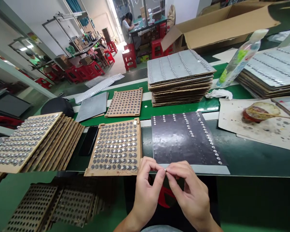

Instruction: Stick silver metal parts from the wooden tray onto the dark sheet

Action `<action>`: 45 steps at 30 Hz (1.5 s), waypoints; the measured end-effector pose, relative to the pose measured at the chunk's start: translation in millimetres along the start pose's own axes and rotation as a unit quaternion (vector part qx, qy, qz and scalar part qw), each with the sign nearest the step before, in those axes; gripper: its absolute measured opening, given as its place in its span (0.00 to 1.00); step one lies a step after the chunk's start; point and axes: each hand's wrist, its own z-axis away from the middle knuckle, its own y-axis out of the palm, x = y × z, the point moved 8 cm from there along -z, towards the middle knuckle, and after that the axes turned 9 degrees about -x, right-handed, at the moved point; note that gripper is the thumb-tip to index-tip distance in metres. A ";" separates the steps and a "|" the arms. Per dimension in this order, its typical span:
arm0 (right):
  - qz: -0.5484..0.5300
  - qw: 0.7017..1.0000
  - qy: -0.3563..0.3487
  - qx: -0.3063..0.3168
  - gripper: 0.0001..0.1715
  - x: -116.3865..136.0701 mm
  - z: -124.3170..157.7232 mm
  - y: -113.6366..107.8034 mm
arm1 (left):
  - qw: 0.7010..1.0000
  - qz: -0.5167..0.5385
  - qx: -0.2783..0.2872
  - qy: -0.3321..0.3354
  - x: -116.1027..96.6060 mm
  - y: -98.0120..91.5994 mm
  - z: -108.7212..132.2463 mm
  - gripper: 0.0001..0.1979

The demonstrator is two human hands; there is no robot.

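Observation:
A tiny silvery metal piece [165, 170] sits between the fingertips of both hands, just off the table's front edge. My left hand [148, 187] pinches it from one side with thumb and forefinger. From the other side my right hand [189, 188] pinches it the same way; its exact shape is mostly covered. Behind the hands lies a dark sheet [169, 138] with several rows of small silver discs. To the left is a wooden board [90, 170] filled with round dark pieces, some topped by shiny metal parts.
Stacked loaded boards [48, 129] stand at left beside a black phone [88, 141]. A second board [124, 102] lies farther back. Sheet stacks [181, 66], a plastic bottle [241, 59] and a stained bowl with a stick [262, 111] are behind and right. A person [128, 27] sits far back.

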 end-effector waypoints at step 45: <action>-0.207 0.925 0.303 -0.102 0.09 -32.8 20.1 -3.5 | 0.996 -0.021 0.003 0.087 -9.3 4.1 11.8 0.10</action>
